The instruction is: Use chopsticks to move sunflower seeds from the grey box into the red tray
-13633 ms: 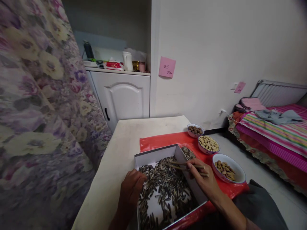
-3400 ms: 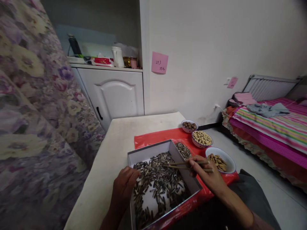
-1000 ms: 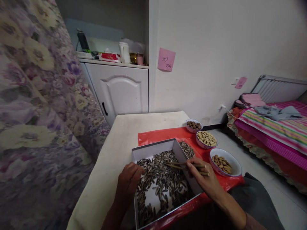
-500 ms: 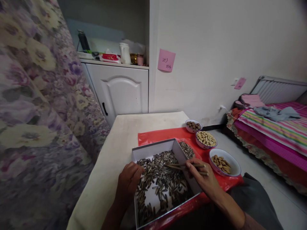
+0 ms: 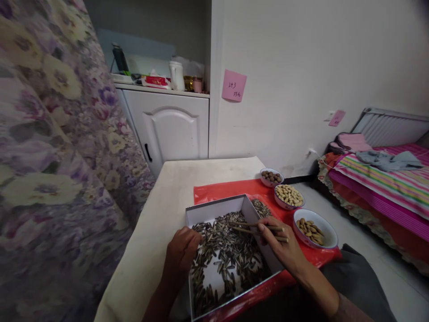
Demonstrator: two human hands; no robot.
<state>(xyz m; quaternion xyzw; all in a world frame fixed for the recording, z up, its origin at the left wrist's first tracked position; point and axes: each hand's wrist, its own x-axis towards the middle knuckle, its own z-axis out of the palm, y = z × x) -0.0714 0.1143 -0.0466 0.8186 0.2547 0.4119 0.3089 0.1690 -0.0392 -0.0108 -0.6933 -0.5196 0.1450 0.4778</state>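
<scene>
A shallow white box [image 5: 214,209] lies on the table, holding a heap of striped sunflower seeds [image 5: 224,259]. My left hand [image 5: 182,255] grips the box's left wall, fingers curled over the rim. My right hand [image 5: 279,248] holds a pair of wooden chopsticks [image 5: 250,227] whose tips reach left into the seeds. A smaller pile of sunflower seeds [image 5: 261,208] lies just outside the box's right wall on a red plastic sheet [image 5: 224,191].
Three bowls stand in a row on the red sheet: brown nuts [image 5: 271,177], peanuts [image 5: 289,196], almonds [image 5: 314,229]. The cream table [image 5: 174,188] sits by a floral curtain [image 5: 50,156]. A white cabinet [image 5: 170,127] stands behind, a bed [image 5: 385,179] at right.
The chopsticks' tips have shifted slightly over the seeds in the box. My left hand stays on the box's rim. The view has wobbled a little.
</scene>
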